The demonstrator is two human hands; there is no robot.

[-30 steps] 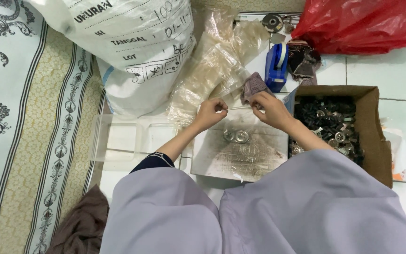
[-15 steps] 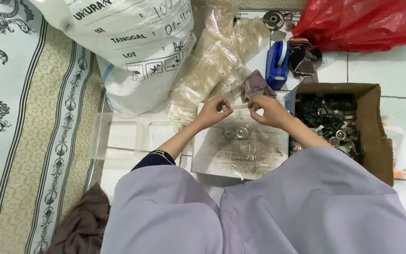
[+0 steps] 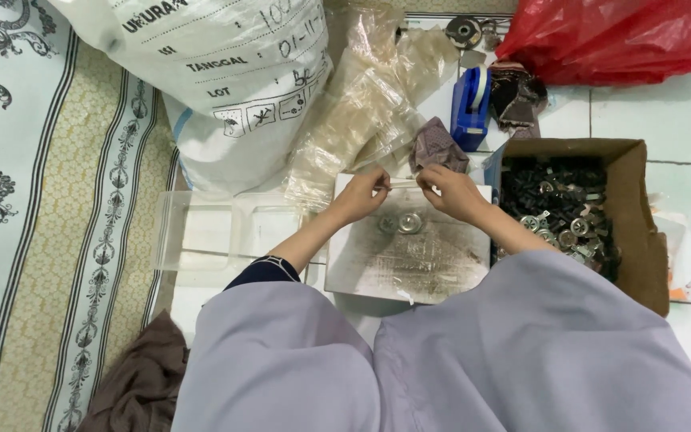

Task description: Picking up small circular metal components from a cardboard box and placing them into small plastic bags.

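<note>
My left hand (image 3: pixel 363 194) and my right hand (image 3: pixel 451 192) are raised over a smudged white board (image 3: pixel 441 260). Between their fingertips they pinch a small clear plastic bag (image 3: pixel 402 185), one hand at each end. Two round metal parts (image 3: pixel 401 223) lie on the board right below the hands. Just past my right hand sits a crumpled brown cloth (image 3: pixel 437 146). Whether anything is inside the small bag cannot be made out.
A cardboard box (image 3: pixel 633 212) of dark and silvery metal parts stands at the right. A clear plastic tray (image 3: pixel 217 232) lies at the left. Behind are a pile of clear bags (image 3: pixel 361 104), a blue tape dispenser (image 3: pixel 470 108), a large white sack (image 3: pixel 225 72) and a red bag (image 3: pixel 625 36).
Both hands stayed over the board and drew slightly closer together around the small clear bag. The two metal parts have not moved.
</note>
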